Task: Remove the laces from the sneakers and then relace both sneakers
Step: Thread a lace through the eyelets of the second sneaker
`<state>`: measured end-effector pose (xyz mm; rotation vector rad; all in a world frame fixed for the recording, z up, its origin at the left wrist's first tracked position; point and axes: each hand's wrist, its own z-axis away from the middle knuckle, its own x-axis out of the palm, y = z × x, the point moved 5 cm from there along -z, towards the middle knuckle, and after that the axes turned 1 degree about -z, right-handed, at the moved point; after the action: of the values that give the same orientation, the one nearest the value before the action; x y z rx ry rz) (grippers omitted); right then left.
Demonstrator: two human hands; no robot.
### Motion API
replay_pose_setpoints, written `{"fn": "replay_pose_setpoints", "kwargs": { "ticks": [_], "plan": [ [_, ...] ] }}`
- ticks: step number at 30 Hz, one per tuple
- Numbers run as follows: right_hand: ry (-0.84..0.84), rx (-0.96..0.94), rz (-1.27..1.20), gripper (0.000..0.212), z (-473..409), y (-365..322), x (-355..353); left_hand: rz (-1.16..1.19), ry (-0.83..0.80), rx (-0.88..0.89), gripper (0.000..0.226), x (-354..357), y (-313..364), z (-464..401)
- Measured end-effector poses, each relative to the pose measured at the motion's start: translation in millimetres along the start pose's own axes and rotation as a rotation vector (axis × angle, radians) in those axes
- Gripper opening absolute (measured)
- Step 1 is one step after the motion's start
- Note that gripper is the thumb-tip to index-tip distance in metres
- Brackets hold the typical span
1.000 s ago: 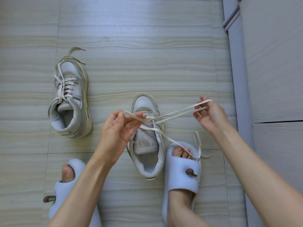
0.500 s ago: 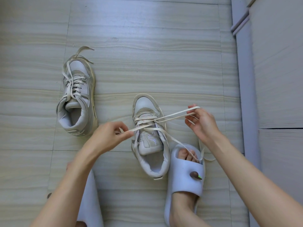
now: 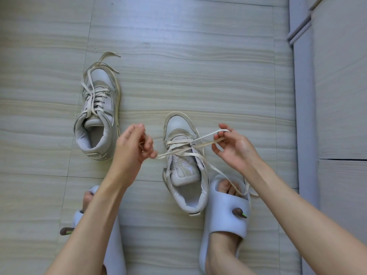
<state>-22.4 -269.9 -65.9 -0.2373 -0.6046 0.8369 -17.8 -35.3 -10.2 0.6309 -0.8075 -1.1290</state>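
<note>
On the tiled floor, two sneakers, both toe-away from the person, long axes roughly parallel. Far sneaker sits well to the left, laced but loose, untouched. Near sneaker lies between the hands, just beside the right slipper, heel toward the person.

Its lace crosses only the lower eyelets by the toe; upper eyelets look empty, so relacing here is likely at an early stage.

Left hand pinches one lace run, drawn out to the left of the shoe. Right hand grips the other run, looped over its fingers, out to the right; slack trails down over the slipper.

Both hands are level with the lace crossing, on opposite sides, about equally near. The next eyelets lie toward the heel, so the pull direction runs across the shoe's long axis.
</note>
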Motion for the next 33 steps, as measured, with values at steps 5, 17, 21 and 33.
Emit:
{"fn": "replay_pose_setpoints", "kwargs": {
  "ticks": [5,17,21,33],
  "plan": [
    [-0.025,0.007,0.132,0.021,3,5,-8,-0.979,0.004,0.087,0.022,-15,-11,-2],
    [-0.061,-0.174,0.898,0.019,0,-2,10,-0.574,-0.210,0.011,0.037,15,-4,7],
    [-0.064,-0.195,0.873,0.010,4,1,8,0.089,-0.280,0.000,0.030,18,14,1],
    [-0.245,-0.343,1.370,0.014,17,32,50,-1.227,0.055,0.034,0.024,8,-28,2]
  ]
}}
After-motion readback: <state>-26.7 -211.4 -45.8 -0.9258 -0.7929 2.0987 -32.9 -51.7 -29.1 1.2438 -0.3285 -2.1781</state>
